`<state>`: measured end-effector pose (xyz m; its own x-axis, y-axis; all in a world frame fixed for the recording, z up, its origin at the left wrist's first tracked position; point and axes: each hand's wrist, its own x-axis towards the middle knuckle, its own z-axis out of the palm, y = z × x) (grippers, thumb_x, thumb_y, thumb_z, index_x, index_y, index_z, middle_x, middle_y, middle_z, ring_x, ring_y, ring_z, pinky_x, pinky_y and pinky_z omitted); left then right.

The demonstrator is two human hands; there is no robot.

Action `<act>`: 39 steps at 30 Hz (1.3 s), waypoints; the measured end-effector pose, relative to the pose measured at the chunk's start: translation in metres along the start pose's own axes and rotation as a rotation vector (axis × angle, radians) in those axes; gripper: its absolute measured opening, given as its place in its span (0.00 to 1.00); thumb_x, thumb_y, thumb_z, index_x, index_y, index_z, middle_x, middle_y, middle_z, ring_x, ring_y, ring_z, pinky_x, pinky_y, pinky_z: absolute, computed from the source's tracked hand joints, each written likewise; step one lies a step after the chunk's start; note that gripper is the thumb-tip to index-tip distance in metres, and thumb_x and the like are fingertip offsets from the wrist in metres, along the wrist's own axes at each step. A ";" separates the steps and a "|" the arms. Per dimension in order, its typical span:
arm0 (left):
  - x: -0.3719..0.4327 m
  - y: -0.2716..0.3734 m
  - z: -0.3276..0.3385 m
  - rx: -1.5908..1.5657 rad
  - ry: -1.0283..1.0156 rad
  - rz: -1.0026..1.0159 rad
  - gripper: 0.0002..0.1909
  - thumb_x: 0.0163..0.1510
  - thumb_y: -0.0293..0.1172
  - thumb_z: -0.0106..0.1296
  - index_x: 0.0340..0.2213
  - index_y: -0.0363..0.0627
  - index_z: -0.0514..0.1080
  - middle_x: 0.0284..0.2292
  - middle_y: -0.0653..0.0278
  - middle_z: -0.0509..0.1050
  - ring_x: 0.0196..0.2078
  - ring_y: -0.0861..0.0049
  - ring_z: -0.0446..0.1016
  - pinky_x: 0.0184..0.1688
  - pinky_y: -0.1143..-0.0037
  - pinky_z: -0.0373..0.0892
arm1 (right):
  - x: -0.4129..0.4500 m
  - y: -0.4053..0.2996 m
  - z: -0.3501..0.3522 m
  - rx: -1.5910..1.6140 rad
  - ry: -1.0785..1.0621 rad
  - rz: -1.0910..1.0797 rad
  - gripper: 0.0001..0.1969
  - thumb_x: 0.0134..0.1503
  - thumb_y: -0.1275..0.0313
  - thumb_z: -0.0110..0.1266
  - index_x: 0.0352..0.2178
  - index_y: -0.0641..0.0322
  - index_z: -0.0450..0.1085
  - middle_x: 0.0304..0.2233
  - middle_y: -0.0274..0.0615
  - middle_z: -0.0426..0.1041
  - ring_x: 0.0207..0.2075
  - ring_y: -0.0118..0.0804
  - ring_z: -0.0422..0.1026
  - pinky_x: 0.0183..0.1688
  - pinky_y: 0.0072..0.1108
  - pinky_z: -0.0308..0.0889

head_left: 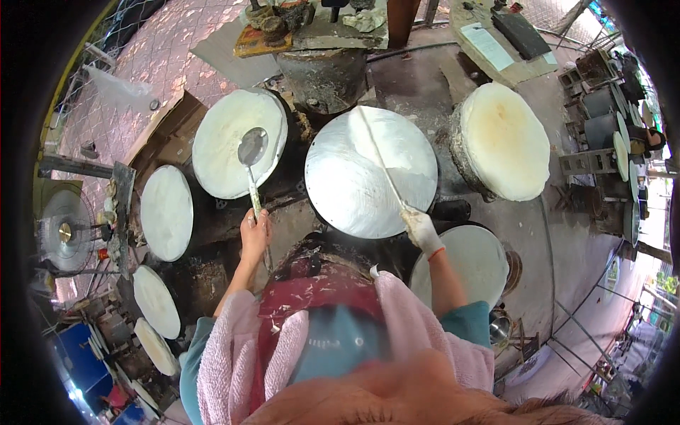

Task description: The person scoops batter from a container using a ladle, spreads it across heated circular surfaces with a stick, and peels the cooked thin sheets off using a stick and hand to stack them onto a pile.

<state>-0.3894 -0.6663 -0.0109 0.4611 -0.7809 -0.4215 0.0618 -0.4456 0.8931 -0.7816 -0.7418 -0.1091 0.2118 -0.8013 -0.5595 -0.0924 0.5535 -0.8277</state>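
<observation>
My left hand [256,236] grips the handle of a metal ladle [253,149]. Its bowl rests over the white layer on a round pan [215,138] ahead to the left. In my right hand [422,228], which wears a whitish glove, is a thin stick [378,151]. The stick reaches across a shiny round metal griddle [345,196] in front of me. A paler patch, perhaps a thin film, lies under the stick on the griddle's far right part. Below my right forearm is another round pale surface [478,260].
A round drum top with a browned white layer [504,143] stands to the right. More white-topped rounds [167,212] line the left, near an electric fan [65,234]. Beyond the griddle are a large blackened pot [324,79] and a cluttered board [340,37]. A person's arm [654,139] shows far right.
</observation>
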 end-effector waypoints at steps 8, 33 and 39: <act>-0.009 -0.008 0.001 -0.033 0.003 -0.037 0.10 0.56 0.33 0.43 0.23 0.44 0.59 0.13 0.72 0.59 0.10 0.87 0.56 0.11 0.83 0.52 | 0.030 -0.007 -0.066 -0.369 0.007 -0.373 0.17 0.56 0.71 0.47 0.45 0.74 0.64 0.33 0.34 0.71 0.33 0.19 0.66 0.36 0.11 0.61; 0.022 -0.056 -0.001 0.626 -0.008 0.284 0.11 0.54 0.32 0.45 0.24 0.37 0.61 0.14 0.66 0.60 0.14 0.83 0.59 0.16 0.75 0.56 | 0.069 -0.037 -0.079 -0.439 -0.189 -0.156 0.17 0.54 0.72 0.50 0.45 0.65 0.66 0.29 0.25 0.69 0.21 0.16 0.57 0.25 0.11 0.57; 0.061 -0.039 0.019 0.844 -0.051 0.426 0.13 0.50 0.30 0.49 0.24 0.32 0.60 0.21 0.38 0.68 0.29 0.43 0.67 0.27 0.59 0.63 | 0.016 -0.056 -0.058 -0.445 -0.321 0.044 0.15 0.53 0.73 0.50 0.43 0.66 0.68 0.25 0.24 0.67 0.20 0.14 0.58 0.20 0.10 0.52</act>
<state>-0.3806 -0.7048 -0.0743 0.2570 -0.9601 -0.1101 -0.7726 -0.2726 0.5734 -0.8292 -0.7980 -0.0743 0.4778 -0.6318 -0.6104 -0.4956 0.3799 -0.7811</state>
